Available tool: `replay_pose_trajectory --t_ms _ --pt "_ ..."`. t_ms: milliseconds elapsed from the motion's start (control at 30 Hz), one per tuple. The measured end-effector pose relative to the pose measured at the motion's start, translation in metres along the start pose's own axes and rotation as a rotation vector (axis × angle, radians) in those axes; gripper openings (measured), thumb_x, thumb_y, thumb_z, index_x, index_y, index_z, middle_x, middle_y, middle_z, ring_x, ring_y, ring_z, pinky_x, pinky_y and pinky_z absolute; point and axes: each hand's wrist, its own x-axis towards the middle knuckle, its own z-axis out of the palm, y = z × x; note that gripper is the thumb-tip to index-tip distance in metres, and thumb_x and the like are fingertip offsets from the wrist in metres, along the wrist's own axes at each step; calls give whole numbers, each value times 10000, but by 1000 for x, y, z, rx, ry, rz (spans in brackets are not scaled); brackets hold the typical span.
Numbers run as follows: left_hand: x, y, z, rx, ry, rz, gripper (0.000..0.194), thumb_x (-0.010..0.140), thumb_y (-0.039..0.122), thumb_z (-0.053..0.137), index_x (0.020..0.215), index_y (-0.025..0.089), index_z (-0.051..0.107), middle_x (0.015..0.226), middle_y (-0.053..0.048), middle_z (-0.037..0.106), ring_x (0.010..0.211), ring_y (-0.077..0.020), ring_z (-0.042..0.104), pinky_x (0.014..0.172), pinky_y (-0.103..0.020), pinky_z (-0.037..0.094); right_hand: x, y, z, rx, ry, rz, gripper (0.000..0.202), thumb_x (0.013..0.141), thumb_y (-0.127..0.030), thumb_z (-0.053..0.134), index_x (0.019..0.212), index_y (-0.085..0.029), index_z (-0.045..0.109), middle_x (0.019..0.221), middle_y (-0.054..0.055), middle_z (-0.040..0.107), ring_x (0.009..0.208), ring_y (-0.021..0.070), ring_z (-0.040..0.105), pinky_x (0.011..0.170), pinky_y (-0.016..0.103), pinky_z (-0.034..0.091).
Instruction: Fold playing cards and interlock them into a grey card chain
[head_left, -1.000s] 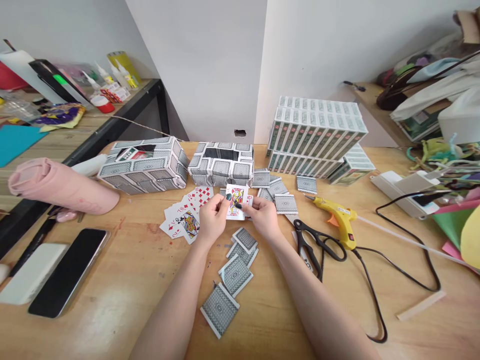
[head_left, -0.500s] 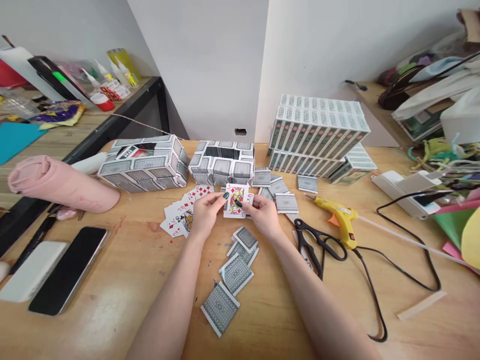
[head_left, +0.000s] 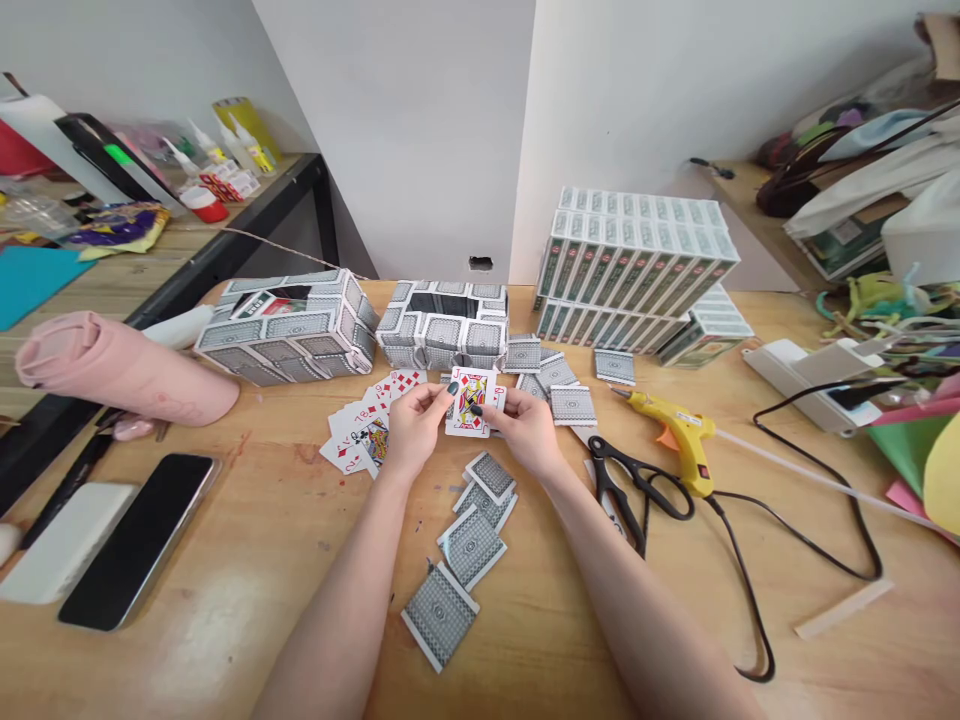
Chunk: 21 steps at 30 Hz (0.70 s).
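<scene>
since the frame a second ago, the left hand point(head_left: 415, 425) has shifted slightly towards 9 o'clock and covers more of the card fan point(head_left: 346, 430). its thumb and finger are pinched on the left edge of the jack point(head_left: 471, 400), face to camera at centre. the right hand point(head_left: 529, 430) is pinched at the jack's lower right. surface: wooden table point(head_left: 300, 570), with small red and dark marks; folded cards point(head_left: 441, 615) at 6 o'clock, phone point(head_left: 139, 540) at 8, scissors point(head_left: 598, 450) at 4, glue gun point(head_left: 686, 440) at 3, card packs point(head_left: 626, 270) at 1. room: pale wall point(head_left: 405, 130) at 12, small hole low down; side table point(head_left: 202, 245) at 10. hidden: a card behind the jack, seen only at its right side; forearms cut off below; curled fingers hard to make out.
</scene>
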Motion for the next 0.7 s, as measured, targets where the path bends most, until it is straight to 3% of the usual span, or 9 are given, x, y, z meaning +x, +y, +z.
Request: replay_pose_trajectory --t_ms 167,367,700 --pt "-2 1 -1 166 11 88 279 717 419 638 764 144 639 594 16 542 526 -86 451 492 -209 340 0 0 0 -20 24 26 371 625 -411 738 874 -146 670 846 79 729 744 243 682 663 352 549" --pt "-7 5 5 256 -39 174 218 806 374 551 739 172 501 532 61 386 465 -67 331 437 -190 251 0 1 0 -3 34 22 307 631 -371 733 832 -148 669 793 62 724 727 234 678 646 333 544" --pt "-9 0 6 275 -69 250 150 846 324 494 817 178 476 521 73 373 443 -63 289 422 -183 225 0 2 -1 -73 49 -3 287 638 -386 718 797 -151 673 738 59 720 684 233 674 606 329 540"
